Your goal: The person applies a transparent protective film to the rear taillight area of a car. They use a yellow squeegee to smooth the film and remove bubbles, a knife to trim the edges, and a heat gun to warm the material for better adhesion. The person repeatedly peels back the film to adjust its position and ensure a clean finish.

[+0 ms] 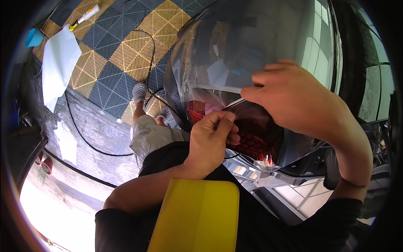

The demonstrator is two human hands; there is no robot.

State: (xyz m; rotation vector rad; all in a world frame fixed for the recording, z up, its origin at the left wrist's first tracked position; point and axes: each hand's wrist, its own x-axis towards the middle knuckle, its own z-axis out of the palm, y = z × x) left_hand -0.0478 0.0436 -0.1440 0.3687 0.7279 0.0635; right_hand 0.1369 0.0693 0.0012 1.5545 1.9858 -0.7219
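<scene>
Before me is the dark, glossy curved rear of a car [252, 38], with a red tail light [256, 130] on its near side. Clear, wrinkled film [197, 90] seems to lie over the light and the panel around it. My left hand [212, 140] is closed in a pinch in front of the light, thumb against forefinger, at what looks like the film's edge. Above it my right hand [287, 94] has curled fingers, its thumb by a thin pale strip [236, 102] that runs toward the left hand. A flat yellow squeegee-like plate [197, 214] hangs close below, touched by neither hand.
Grey and tan slatted tiles [138, 38] cover the floor. A black cable [79, 134] winds past my shoe [139, 90]. At the left are a white sheet [61, 63], a white bottle with a yellow nozzle [88, 13] and a blue cup [34, 38].
</scene>
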